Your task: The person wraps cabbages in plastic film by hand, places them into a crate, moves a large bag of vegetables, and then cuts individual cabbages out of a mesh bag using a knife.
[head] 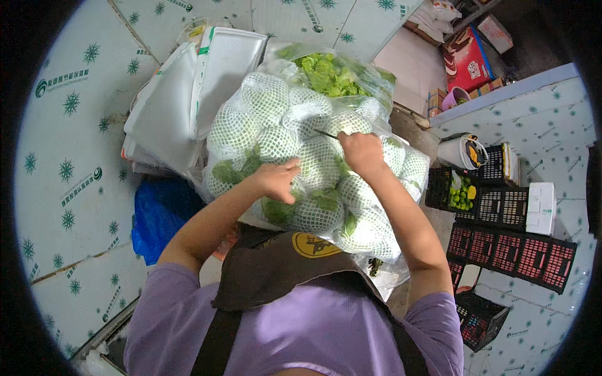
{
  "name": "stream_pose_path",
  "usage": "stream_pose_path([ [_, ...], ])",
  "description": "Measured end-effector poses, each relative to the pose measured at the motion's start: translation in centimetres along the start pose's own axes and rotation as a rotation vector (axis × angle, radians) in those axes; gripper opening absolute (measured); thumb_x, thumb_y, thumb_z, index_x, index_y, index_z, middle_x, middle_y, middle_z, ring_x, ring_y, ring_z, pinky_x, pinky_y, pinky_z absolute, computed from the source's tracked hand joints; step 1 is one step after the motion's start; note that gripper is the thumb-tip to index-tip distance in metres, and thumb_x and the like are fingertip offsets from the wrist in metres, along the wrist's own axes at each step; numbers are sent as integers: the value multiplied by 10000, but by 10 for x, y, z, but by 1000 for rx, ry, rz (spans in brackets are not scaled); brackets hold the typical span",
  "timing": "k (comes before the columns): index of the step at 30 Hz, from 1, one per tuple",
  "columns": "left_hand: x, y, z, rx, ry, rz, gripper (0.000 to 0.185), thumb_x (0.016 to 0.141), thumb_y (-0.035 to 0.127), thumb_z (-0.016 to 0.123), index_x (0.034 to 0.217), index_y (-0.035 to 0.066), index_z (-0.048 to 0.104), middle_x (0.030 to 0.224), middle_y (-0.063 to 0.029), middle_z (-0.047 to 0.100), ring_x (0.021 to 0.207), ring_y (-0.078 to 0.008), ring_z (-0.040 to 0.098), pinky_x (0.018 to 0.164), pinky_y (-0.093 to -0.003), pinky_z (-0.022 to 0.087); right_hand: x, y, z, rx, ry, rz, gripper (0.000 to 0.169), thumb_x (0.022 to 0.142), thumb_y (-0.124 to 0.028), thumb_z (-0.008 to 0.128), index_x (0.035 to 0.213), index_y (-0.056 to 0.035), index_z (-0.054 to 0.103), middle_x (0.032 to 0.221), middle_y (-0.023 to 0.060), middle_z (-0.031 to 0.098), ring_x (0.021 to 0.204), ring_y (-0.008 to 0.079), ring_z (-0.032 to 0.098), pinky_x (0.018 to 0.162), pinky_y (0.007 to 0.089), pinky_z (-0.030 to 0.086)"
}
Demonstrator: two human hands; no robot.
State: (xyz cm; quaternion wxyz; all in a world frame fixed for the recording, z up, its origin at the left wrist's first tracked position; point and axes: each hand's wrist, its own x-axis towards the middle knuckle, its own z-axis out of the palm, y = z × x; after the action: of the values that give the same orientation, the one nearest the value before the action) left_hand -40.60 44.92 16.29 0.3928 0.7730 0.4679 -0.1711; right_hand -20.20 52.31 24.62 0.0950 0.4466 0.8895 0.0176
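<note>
A large clear plastic bag (282,134) lies before me, packed with round pale-green produce (320,162) in white foam nets. Green leaves (324,199) show among them; I cannot tell the exact kind. My left hand (278,181) rests on the near left part of the bag, thumb and fingers apart, holding nothing. My right hand (362,150) is closed around a thin dark tool (326,134), perhaps a knife. The tool's tip points left and lies against the bag near its middle. The tool's handle is hidden in my fist.
White foam trays (164,113) lean at the left, above a blue plastic bag (164,216). Leafy greens (329,75) in clear plastic sit beyond the produce. Black crates (510,256), limes (461,193), a white bucket (458,151) and a white box (540,208) stand at right.
</note>
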Motion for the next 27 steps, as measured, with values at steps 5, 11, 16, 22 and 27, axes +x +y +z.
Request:
stream_pose_path([
  [5, -17, 25, 30, 96, 13, -34, 872, 643, 452, 600, 1378, 114, 274, 1469, -47, 185, 1195, -243, 433, 951, -460, 356, 65, -55, 15, 35, 123, -213, 242, 768, -89, 479, 990, -125, 569, 732, 114, 634, 665, 274, 634, 651, 407, 481],
  [11, -11, 9, 42, -77, 66, 33, 869, 635, 482, 589, 1376, 141, 291, 1464, -37, 207, 1196, -264, 428, 924, -589, 293, 96, -74, 17, -80, -97, -258, 188, 801, -129, 491, 947, -116, 610, 786, 86, 648, 763, 244, 642, 701, 383, 489],
  [16, -11, 11, 38, -73, 85, 33, 842, 625, 506, 591, 1341, 128, 362, 1460, -16, 225, 1196, -261, 431, 914, -539, 326, 61, -31, 11, -303, -264, -206, 186, 826, -168, 502, 931, -139, 653, 903, 46, 655, 836, 214, 641, 680, 353, 493],
  [22, -8, -16, 20, -410, 216, 223, 729, 650, 314, 685, 1268, 42, 412, 1388, -149, 315, 1233, -292, 372, 978, -369, 342, 50, -20, 16, -284, -239, -181, 160, 810, -149, 500, 878, -117, 641, 864, 78, 652, 796, 234, 650, 647, 356, 510],
  [27, 17, -40, -40, -244, 435, 4, 901, 589, 426, 649, 1324, 20, 323, 1395, -130, 295, 1251, -249, 358, 973, -386, 369, 40, -21, 14, -301, -306, -123, 188, 844, -167, 473, 935, -133, 634, 924, 60, 644, 844, 231, 642, 663, 358, 506],
])
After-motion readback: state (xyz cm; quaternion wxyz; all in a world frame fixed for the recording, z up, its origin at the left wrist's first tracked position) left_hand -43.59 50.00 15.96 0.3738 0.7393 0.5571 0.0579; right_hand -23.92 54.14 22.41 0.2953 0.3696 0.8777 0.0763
